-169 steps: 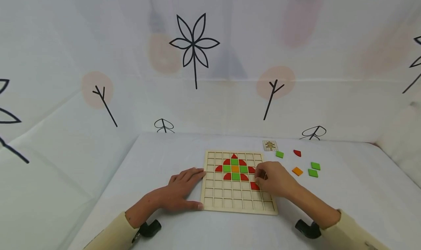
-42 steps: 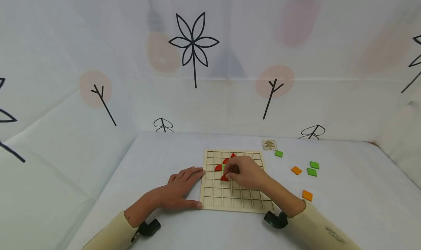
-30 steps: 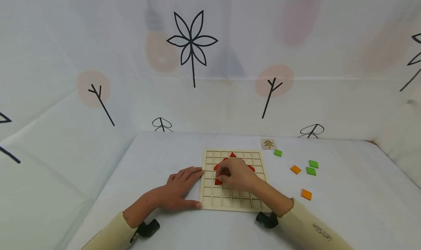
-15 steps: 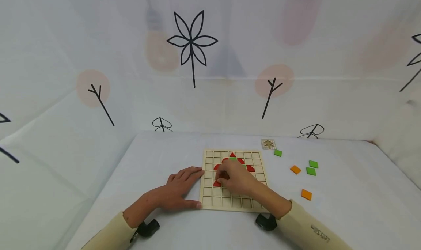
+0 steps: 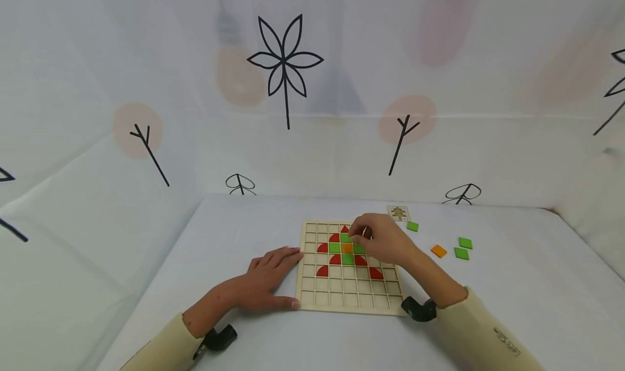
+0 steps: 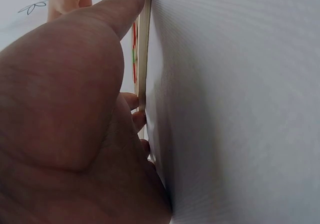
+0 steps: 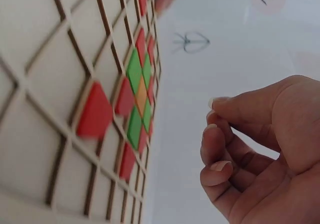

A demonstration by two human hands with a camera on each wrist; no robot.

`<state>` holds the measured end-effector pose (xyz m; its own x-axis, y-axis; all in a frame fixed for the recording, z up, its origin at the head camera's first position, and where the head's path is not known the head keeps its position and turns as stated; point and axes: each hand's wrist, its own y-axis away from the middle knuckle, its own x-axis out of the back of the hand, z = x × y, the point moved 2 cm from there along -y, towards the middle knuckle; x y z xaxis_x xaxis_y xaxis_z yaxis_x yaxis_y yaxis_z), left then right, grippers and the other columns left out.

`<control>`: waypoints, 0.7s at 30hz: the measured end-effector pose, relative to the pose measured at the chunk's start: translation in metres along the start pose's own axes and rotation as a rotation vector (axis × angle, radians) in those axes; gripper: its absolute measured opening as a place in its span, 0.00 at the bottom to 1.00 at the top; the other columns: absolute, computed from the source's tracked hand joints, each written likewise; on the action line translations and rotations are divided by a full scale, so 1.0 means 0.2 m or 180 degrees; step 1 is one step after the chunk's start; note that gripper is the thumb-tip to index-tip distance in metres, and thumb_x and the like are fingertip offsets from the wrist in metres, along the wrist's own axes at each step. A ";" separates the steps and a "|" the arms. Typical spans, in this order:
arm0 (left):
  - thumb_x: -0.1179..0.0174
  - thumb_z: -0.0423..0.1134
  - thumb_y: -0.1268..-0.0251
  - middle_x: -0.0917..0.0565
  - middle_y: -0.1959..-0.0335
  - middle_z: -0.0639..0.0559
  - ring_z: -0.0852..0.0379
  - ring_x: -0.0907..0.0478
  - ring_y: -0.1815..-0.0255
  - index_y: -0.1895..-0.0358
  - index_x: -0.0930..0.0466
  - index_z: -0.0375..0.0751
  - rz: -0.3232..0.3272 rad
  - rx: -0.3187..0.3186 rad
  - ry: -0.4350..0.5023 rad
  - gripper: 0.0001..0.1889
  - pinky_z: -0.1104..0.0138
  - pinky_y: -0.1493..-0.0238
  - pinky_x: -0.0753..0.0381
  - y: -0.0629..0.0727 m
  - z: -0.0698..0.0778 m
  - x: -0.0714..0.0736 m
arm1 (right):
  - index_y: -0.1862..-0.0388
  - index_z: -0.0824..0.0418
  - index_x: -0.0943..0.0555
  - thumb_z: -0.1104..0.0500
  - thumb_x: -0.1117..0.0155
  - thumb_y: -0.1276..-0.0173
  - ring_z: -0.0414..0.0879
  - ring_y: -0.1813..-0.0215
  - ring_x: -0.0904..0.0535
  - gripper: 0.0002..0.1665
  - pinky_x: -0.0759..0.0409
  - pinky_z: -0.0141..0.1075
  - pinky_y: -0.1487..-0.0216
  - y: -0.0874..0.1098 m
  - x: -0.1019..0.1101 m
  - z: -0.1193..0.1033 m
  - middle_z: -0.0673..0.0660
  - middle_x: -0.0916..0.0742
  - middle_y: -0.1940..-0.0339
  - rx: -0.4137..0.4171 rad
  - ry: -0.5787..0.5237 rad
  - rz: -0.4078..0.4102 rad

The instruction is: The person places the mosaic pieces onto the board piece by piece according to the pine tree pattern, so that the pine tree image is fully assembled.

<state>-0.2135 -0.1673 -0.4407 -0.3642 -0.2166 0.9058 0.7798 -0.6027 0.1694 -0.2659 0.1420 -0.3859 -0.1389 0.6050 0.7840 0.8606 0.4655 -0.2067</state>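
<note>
A pale wooden grid board [image 5: 337,299] lies on the white table, bearing a tree-like pattern of red, green and orange tiles. An orange square [image 5: 347,248] sits at the pattern's middle. Low in the pattern are two red quarter-circle tiles, a left one [image 5: 323,271] and a right one [image 5: 376,273]. My left hand [image 5: 266,281] rests beside the board, fingers and thumb touching its left edge. Above the board's upper right hovers my right hand [image 5: 383,238], hiding some tiles. In the right wrist view its fingers [image 7: 214,139] curl loosely, thumb near the index finger, holding nothing.
A small picture card [image 5: 399,213] with a tree pattern lies behind the board. To the right lie loose tiles: a green one [image 5: 412,226], an orange one [image 5: 439,250] and two more greens [image 5: 464,248]. A white printed cloth [image 5: 312,154] hangs behind.
My right hand has let go of the red quarter-circle tile at the pattern's lower left and moved up and right. The lone red tile on the table is gone. My left hand has stayed put.
</note>
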 end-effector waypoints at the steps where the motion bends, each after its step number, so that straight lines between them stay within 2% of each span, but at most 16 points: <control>1: 0.40 0.77 0.35 0.52 0.12 0.59 0.48 0.57 0.13 0.12 0.55 0.59 0.0000 0.0003 -0.0004 0.55 0.40 0.25 0.44 0.00 0.00 0.00 | 0.59 0.61 0.11 0.66 0.30 0.26 0.44 0.67 0.22 0.03 0.21 0.37 0.65 0.00 0.03 0.02 0.48 0.13 0.66 -0.0007 0.0038 0.0038; 10: 0.40 0.76 0.34 0.52 0.13 0.58 0.49 0.57 0.13 0.12 0.54 0.57 0.0009 -0.0064 -0.0003 0.55 0.40 0.25 0.44 0.01 0.00 0.00 | 0.57 0.63 0.11 0.65 0.32 0.26 0.49 0.63 0.22 0.05 0.22 0.40 0.65 0.01 0.20 0.26 0.55 0.12 0.63 -0.0555 0.0407 0.0316; 21: 0.40 0.75 0.34 0.52 0.13 0.57 0.48 0.56 0.13 0.12 0.54 0.57 -0.0005 -0.0051 0.0021 0.55 0.40 0.25 0.44 0.01 0.01 0.01 | 0.57 0.66 0.12 0.64 0.31 0.28 0.53 0.61 0.19 0.06 0.22 0.41 0.64 0.06 0.32 0.46 0.60 0.11 0.60 -0.0758 0.0508 0.0445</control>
<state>-0.2117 -0.1671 -0.4381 -0.3688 -0.2205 0.9030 0.7708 -0.6154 0.1646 -0.3092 0.2455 -0.3919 0.0512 0.5346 0.8435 0.9591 0.2092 -0.1908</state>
